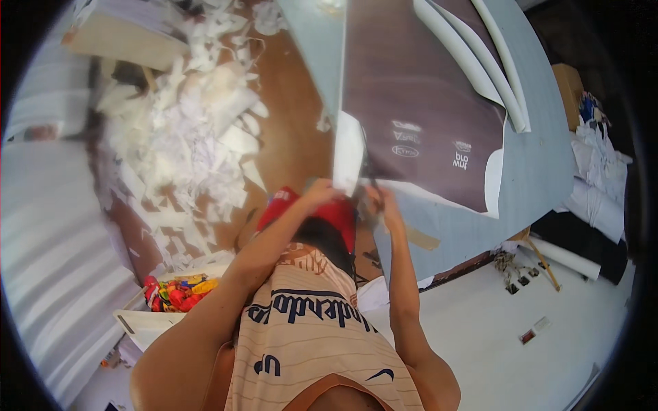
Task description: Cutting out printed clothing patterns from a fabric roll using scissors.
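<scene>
A large printed sheet point(425, 109), purple-brown with white markings and white margins, lies on a pale blue tabletop point(521, 192), its right side curled. At the sheet's near left corner, my left hand point(322, 193) has its fingers closed on the white margin. Close beside it, my right hand point(382, 200) is closed round a dark, blurred thing at the sheet's cut edge, too smeared to name. Below both hands show red-and-black shorts point(339, 233).
Heaped white paper scraps point(178, 123) cover the brown floor point(288, 109) on the left. A crate of colourful items point(181, 294) stands lower left. Rolled material point(589, 205) and a cardboard box point(567, 92) are beyond the table's right side.
</scene>
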A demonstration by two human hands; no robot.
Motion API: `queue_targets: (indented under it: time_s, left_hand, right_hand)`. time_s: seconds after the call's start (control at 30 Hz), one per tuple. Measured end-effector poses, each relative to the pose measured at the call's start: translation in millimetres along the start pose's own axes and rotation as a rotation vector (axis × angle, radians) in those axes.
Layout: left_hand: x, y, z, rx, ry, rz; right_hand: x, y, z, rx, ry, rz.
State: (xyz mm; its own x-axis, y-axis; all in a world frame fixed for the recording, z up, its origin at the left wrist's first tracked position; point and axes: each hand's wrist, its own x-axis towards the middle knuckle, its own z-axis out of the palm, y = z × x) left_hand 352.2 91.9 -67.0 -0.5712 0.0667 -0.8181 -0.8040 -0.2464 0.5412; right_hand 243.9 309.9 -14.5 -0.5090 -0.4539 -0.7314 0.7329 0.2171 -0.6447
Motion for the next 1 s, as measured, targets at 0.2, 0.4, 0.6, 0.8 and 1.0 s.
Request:
queue_targets:
  time_s: [0.2,0.4,0.6,0.8,1.0]
  left_hand:
    - [-9.7,13.2,-3.0,-0.016,0.043,-0.030]
    - [-10.0,6.8,-11.2,0.044,0.104,0.002]
    - [-12.0,2.5,-13.8,0.014,0.155,0.005]
    - [-1.6,-14.9,-15.3,0.129,0.183,0.103]
    - [-12.9,-21.4,-18.6,0.114,0.232,0.090]
  right_hand:
    - [17.8,-25.6,-23.7,-0.175,-0.058,-0.028]
    - [39.9,-36.3,-55.9,-0.497,-0.209,-0.069]
    - [37.7,-70.6,-45.6,-0.394,-0.152,-0.025]
    - [55.3,-103.7,-42.0,-0.412,-0.199,0.020]
    - [51.8,-114.6,-43.1,-0.629,-0.237,-0.021]
